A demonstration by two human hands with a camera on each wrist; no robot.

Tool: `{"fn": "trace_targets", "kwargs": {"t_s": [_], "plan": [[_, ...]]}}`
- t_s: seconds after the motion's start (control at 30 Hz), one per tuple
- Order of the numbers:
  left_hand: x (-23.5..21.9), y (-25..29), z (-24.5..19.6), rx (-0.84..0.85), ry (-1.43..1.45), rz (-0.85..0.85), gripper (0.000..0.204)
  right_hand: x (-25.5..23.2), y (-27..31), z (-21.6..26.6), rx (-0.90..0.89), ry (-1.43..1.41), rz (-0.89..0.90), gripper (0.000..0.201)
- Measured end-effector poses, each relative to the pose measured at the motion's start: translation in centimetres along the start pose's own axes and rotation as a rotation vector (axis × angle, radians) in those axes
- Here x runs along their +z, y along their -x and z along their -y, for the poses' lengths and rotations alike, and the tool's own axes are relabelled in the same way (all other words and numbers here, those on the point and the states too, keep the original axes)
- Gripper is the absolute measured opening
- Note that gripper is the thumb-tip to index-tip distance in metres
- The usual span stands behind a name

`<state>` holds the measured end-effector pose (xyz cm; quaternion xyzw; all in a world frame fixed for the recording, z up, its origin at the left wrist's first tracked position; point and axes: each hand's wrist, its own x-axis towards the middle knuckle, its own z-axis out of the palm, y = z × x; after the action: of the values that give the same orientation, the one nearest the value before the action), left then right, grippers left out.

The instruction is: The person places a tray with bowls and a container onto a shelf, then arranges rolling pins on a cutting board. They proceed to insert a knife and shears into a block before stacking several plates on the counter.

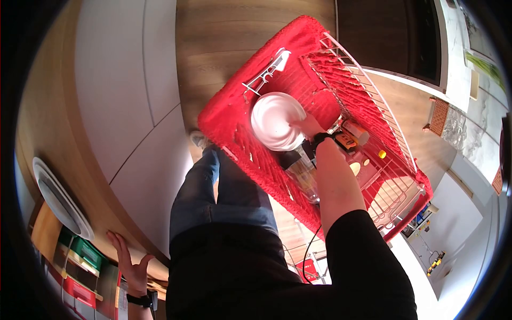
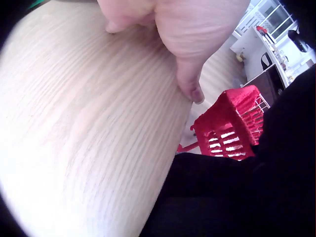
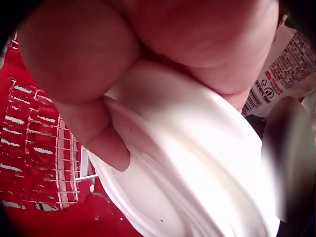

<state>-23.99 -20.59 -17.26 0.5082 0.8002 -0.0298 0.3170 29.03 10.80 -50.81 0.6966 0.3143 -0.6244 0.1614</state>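
Basket (image 1: 240, 114) of red plastic holds bottles and a white plate (image 1: 276, 121). Right hand (image 1: 308, 128) pinches its rim, thumb over the edge; stiff, smooth, probably breakable (support underneath). Left hand (image 1: 129, 262) rests flat on the wooden surface (image 2: 84, 123).

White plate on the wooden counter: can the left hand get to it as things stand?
Probably yes. The left hand rests flat on the wooden counter holding nothing, and the white plate lies on the same surface farther along, nothing visible between them.
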Motion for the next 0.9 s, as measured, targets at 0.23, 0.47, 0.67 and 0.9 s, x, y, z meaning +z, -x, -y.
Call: {"fn": "trace_targets", "kwargs": {"t_s": [0.23, 0.47, 0.67, 0.9], "plan": [[0.0, 0.1, 0.0, -0.018, -0.033, 0.014, 0.112, 0.1, 1.5, -2.2, -0.181, -0.393, -0.128, 0.038], [-0.3, 0.0, -0.3, -0.037, -0.003, 0.023, 0.111, -3.1, 6.1, -3.5, -0.180, -0.555, -0.188, 0.035], [-0.8, 0.0, -0.4, -0.006, 0.073, 0.030, 0.108, -3.7, 15.6, -2.0, -0.491, -0.901, -0.080, 0.056], [-4.9, -1.4, -5.6, 0.070, 0.249, -0.209, 0.074, 0.7, 30.1, 5.4, -0.666, -0.890, 0.139, 0.067]]}}
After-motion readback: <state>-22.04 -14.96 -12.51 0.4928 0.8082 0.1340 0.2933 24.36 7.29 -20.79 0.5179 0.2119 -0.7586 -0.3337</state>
